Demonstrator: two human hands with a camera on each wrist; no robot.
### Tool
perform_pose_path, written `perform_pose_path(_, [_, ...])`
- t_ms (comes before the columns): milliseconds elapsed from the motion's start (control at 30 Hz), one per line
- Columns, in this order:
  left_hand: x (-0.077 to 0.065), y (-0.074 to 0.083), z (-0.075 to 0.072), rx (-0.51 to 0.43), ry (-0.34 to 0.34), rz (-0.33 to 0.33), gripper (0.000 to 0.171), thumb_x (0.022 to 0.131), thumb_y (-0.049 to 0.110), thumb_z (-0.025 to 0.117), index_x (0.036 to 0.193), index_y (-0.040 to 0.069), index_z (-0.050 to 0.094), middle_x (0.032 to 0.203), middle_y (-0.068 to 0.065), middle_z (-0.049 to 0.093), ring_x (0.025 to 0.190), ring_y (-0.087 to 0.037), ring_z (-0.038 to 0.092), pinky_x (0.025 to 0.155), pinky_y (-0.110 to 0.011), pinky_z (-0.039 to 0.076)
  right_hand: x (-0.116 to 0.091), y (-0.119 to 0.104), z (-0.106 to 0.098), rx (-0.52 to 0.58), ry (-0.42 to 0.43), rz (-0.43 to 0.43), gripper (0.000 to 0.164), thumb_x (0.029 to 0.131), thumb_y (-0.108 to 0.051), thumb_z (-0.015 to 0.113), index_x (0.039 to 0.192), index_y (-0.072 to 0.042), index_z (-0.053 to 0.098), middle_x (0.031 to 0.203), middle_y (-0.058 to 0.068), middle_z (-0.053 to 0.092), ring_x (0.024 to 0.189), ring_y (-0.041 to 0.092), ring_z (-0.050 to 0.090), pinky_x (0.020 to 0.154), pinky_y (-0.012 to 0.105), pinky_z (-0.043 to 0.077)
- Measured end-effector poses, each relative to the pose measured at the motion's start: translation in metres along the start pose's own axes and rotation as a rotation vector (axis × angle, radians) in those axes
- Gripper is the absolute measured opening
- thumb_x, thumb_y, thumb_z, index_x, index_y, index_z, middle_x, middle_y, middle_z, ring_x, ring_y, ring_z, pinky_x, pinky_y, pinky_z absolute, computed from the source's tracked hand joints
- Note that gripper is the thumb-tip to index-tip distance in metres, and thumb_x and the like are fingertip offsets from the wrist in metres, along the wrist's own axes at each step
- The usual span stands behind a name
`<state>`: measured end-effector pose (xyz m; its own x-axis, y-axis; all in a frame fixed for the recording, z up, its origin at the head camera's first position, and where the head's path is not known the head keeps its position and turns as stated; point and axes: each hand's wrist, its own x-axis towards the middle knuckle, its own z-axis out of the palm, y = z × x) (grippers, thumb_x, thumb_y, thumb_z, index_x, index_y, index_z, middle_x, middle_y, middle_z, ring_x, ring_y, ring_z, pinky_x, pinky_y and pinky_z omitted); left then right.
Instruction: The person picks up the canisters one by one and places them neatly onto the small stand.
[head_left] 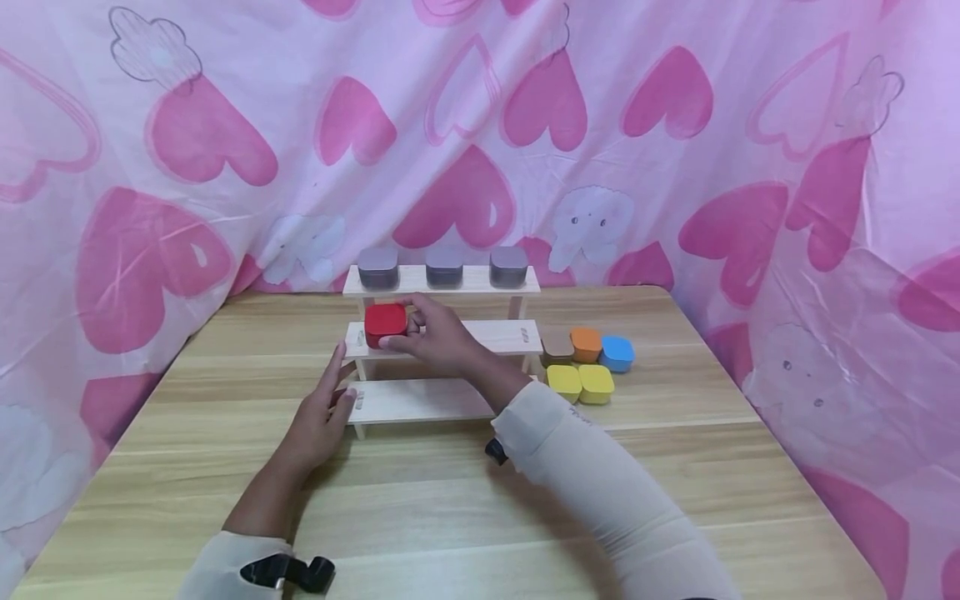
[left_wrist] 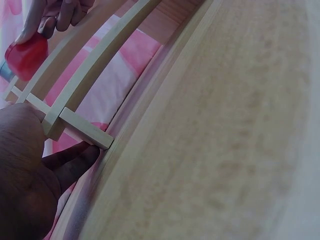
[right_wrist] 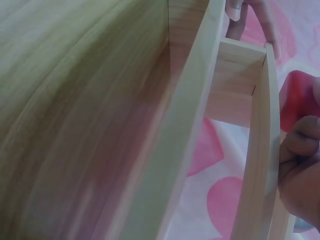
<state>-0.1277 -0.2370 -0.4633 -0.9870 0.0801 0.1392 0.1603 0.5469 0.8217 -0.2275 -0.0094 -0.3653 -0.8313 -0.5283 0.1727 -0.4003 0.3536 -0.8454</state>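
Observation:
A red rounded-square block (head_left: 386, 325) is at the left end of the middle tier of a three-step wooden rack (head_left: 427, 400). My right hand (head_left: 442, 337) pinches the block between thumb and fingers, reaching over the lowest tier. In the right wrist view the red block (right_wrist: 299, 100) shows beside the tier's edge, with my curled fingers below it. My left hand (head_left: 318, 421) rests against the rack's left side, fingers extended along it. The left wrist view shows my left fingertips (left_wrist: 87, 157) touching the end of a wooden leg piece (left_wrist: 85, 129).
Three grey blocks (head_left: 445, 268) stand spaced along the top tier. Right of the rack, on the wooden table (head_left: 420, 517), sit a brown block (head_left: 557, 348), an orange block (head_left: 586, 344), a blue block (head_left: 617, 354) and two yellow blocks (head_left: 596, 384). A pink heart-patterned cloth (head_left: 465, 100) hangs behind.

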Motion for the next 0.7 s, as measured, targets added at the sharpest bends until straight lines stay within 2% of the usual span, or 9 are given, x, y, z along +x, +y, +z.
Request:
perform_pose_path(200, [0.001, -0.001, 0.0, -0.002, -0.01, -0.016, 0.088, 0.116, 0.012, 0.047, 0.173, 0.048, -0.009, 0.178, -0.023, 0.033, 0.155, -0.055, 0.045, 0.122, -0.067, 0.041, 0.003, -0.003, 0.003, -0.03, 0.005, 0.038, 0.066, 0.093, -0.026, 0.089, 0.152, -0.015, 0.061, 0.084, 0.001, 0.059, 0.072, 0.012, 0.05, 0.063, 0.023, 0.044])
perform_pose_path(500, [0.003, -0.003, -0.001, -0.007, -0.004, 0.007, 0.089, 0.115, 0.011, 0.048, 0.174, 0.048, -0.008, 0.178, -0.023, 0.032, 0.157, -0.053, 0.043, 0.121, -0.066, 0.042, 0.006, -0.007, 0.008, -0.128, 0.017, 0.05, 0.066, 0.093, -0.028, 0.09, 0.151, -0.016, 0.062, 0.084, 0.001, 0.063, 0.073, 0.013, 0.053, 0.063, 0.024, 0.044])
perform_pose_path(700, [0.001, -0.003, -0.001, -0.014, 0.003, 0.013, 0.088, 0.115, 0.01, 0.049, 0.175, 0.043, -0.006, 0.177, -0.024, 0.034, 0.156, -0.054, 0.044, 0.121, -0.067, 0.042, 0.005, -0.007, 0.011, -0.158, 0.027, 0.072, 0.067, 0.092, -0.03, 0.09, 0.151, -0.016, 0.061, 0.084, 0.001, 0.064, 0.073, 0.012, 0.054, 0.063, 0.025, 0.045])
